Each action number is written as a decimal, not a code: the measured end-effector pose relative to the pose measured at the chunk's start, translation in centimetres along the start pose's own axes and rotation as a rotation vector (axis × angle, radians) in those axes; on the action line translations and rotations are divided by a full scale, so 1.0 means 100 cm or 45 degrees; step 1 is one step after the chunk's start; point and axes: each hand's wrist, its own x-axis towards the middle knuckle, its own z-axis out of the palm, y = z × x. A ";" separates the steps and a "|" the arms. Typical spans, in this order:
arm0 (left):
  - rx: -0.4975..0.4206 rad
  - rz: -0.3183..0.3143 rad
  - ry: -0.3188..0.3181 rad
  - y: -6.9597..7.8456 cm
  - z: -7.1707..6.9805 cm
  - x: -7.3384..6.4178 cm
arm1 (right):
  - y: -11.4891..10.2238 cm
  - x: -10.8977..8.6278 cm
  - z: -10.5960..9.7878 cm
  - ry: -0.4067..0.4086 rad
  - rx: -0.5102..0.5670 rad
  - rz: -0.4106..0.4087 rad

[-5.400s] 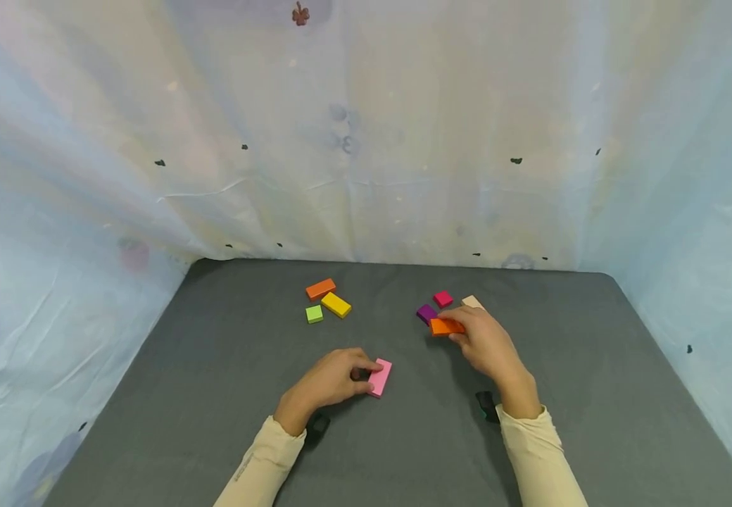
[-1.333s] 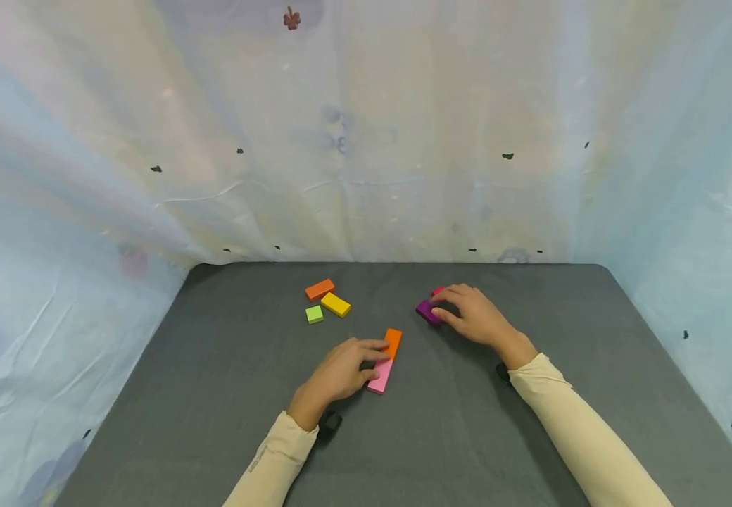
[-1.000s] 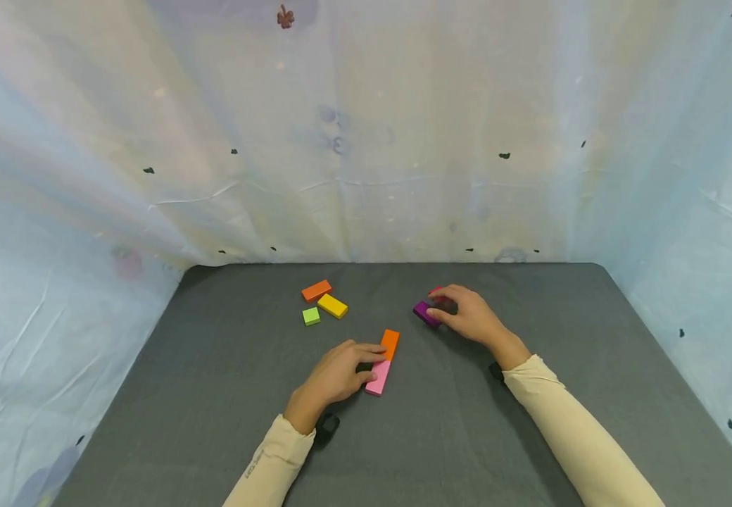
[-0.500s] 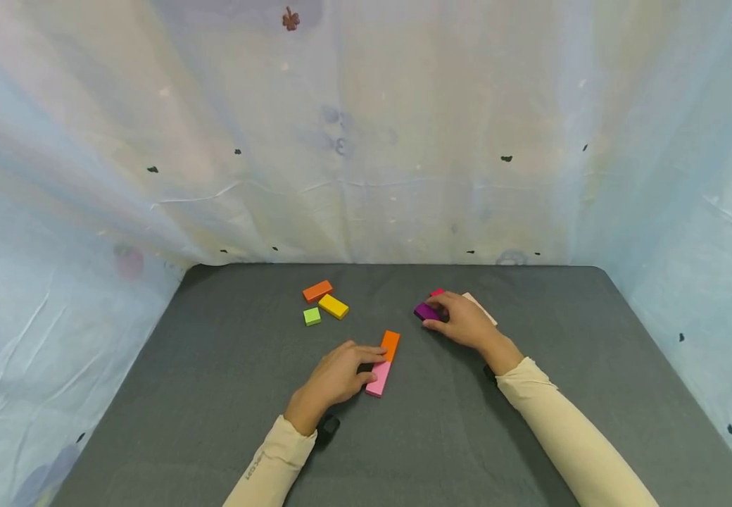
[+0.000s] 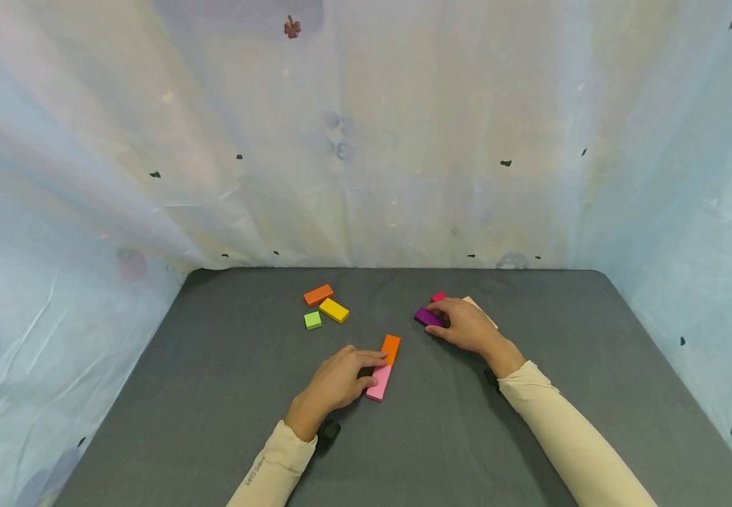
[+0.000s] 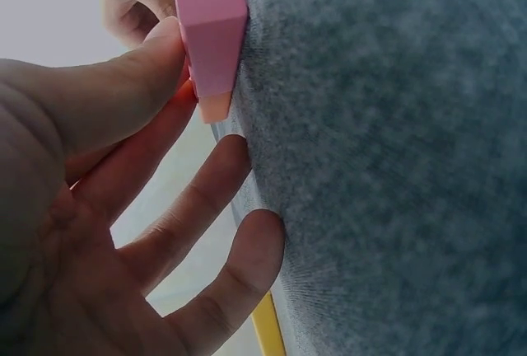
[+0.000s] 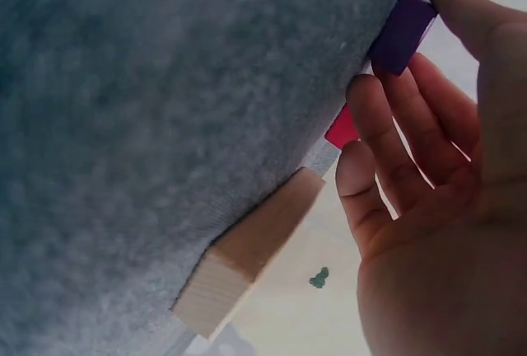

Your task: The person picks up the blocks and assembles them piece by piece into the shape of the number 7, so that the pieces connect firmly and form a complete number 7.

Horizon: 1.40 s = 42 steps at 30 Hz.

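Observation:
In the head view, my left hand rests thumb and fingers on a pink block and a bright orange block, which lie end to end in one line. The left wrist view shows the thumb on the pink block's top, while two other fingertips touch the cloth. Farther right, my right hand pinches a purple block between thumb and fingers, low at the table. Behind it is a red block, partly hidden. Beside that hand lies a pale wooden block, mostly covered in the head view.
At the back left lie a darker orange block, a yellow block and a light green block, close together. Grey cloth covers the table. Pale patterned curtains enclose its back and sides.
The bright orange block, earlier in my right hand, now lies against the pink block's far end. My right hand has gone back right and taken hold of the purple block.

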 end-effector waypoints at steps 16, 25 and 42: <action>-0.048 -0.027 -0.037 -0.002 0.003 -0.010 | -0.008 -0.012 0.003 0.190 0.042 0.001; -0.047 -0.026 -0.037 -0.002 0.002 -0.009 | -0.007 -0.013 0.001 0.267 0.028 0.017; -0.070 -0.019 -0.034 -0.001 0.000 -0.002 | -0.006 -0.012 -0.005 0.362 0.019 -0.060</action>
